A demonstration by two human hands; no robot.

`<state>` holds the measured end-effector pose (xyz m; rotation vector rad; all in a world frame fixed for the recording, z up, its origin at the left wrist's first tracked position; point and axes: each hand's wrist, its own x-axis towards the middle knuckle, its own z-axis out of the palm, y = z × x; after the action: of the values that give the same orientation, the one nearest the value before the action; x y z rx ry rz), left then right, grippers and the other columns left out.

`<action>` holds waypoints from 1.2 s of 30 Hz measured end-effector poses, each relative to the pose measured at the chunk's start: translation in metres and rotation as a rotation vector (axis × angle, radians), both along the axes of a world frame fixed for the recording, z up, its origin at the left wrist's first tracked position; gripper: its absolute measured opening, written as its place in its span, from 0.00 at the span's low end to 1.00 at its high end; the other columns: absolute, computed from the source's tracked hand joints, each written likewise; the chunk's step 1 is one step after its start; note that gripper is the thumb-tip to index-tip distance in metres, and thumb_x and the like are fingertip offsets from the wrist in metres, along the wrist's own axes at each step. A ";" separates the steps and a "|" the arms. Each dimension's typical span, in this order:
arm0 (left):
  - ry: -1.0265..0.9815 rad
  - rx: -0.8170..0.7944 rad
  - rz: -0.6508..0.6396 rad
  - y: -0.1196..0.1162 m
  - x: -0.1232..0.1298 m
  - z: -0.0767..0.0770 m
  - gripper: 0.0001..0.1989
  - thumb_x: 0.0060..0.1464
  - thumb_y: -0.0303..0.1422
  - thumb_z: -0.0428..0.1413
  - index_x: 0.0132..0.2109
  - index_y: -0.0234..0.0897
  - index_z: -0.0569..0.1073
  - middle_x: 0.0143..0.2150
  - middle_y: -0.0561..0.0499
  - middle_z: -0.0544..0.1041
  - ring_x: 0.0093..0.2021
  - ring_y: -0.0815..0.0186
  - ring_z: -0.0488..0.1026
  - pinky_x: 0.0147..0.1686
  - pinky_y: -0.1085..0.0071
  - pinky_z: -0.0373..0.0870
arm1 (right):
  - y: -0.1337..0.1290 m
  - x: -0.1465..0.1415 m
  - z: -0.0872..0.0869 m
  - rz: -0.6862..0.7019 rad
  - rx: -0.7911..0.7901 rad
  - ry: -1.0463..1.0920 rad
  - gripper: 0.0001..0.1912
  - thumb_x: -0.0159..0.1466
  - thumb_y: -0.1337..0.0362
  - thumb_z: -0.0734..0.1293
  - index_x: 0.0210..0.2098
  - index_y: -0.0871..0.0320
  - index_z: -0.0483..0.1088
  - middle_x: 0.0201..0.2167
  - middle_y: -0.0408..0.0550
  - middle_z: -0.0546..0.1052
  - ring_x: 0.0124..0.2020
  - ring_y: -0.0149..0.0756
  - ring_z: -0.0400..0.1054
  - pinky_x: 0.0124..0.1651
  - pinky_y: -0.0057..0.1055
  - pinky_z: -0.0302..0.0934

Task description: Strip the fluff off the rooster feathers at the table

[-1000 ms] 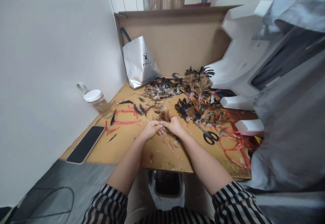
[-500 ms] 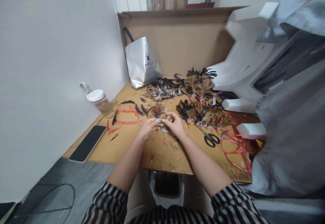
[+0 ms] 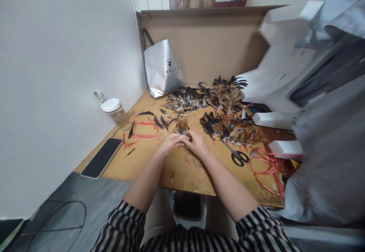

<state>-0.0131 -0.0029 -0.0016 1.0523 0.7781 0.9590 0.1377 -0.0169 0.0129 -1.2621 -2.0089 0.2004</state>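
Observation:
My left hand [image 3: 172, 144] is closed in a pinch on a small bunch of brown feathers [image 3: 181, 125], whose tips point away from me. My right hand [image 3: 196, 143] meets it at the base of the bunch, its fingers closed there too; what lies exactly between the fingertips is hidden. Just left lie a few loose black feathers [image 3: 161, 122] and strips of red plastic ribbon [image 3: 146, 136]. To the right is a row of tied feather bunches [image 3: 228, 128], and black-handled scissors [image 3: 238, 157] lie below it.
A larger heap of feathers [image 3: 188, 99] lies behind, before a silver bag [image 3: 161, 69]. At left are a lidded jar [image 3: 117, 113] and a phone [image 3: 102, 157]. Red ribbon loops [image 3: 266, 168] and white foam blocks [image 3: 285, 149] sit right. A cardboard panel [image 3: 216, 46] stands behind.
My right hand's raised fingers have come down and closed in against the left hand at the feathers' base. The whole view has shifted slightly.

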 end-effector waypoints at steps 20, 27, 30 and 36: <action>-0.471 -0.089 0.314 -0.010 -0.054 -0.001 0.03 0.49 0.27 0.53 0.33 0.33 0.70 0.35 0.48 0.74 0.31 0.73 0.70 0.30 0.77 0.66 | 0.001 -0.004 -0.004 0.018 -0.009 0.112 0.10 0.59 0.62 0.58 0.30 0.58 0.69 0.28 0.47 0.70 0.30 0.33 0.62 0.34 0.27 0.53; -0.528 -0.076 0.218 -0.017 -0.058 0.000 0.03 0.50 0.28 0.52 0.29 0.34 0.68 0.29 0.51 0.70 0.27 0.74 0.66 0.26 0.78 0.63 | 0.015 -0.040 0.016 0.142 -0.060 -0.141 0.09 0.57 0.64 0.59 0.27 0.58 0.70 0.29 0.47 0.71 0.31 0.32 0.63 0.35 0.26 0.52; -0.535 -0.059 0.198 -0.020 -0.062 0.000 0.05 0.50 0.30 0.52 0.27 0.35 0.67 0.27 0.51 0.67 0.25 0.74 0.63 0.25 0.78 0.62 | 0.024 -0.064 0.026 0.125 -0.069 -0.231 0.08 0.56 0.64 0.60 0.28 0.57 0.70 0.30 0.48 0.72 0.32 0.34 0.63 0.33 0.27 0.52; -0.638 0.005 0.285 -0.019 -0.071 0.001 0.09 0.52 0.32 0.49 0.26 0.36 0.65 0.27 0.51 0.64 0.24 0.74 0.59 0.21 0.79 0.57 | 0.038 -0.106 0.019 0.094 -0.203 -0.269 0.05 0.53 0.64 0.64 0.27 0.57 0.71 0.31 0.50 0.73 0.33 0.36 0.65 0.35 0.29 0.52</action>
<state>-0.0837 -0.0219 -0.0001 0.5825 0.3928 1.4431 0.0313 0.0208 0.0317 -1.3819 -2.3287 0.2994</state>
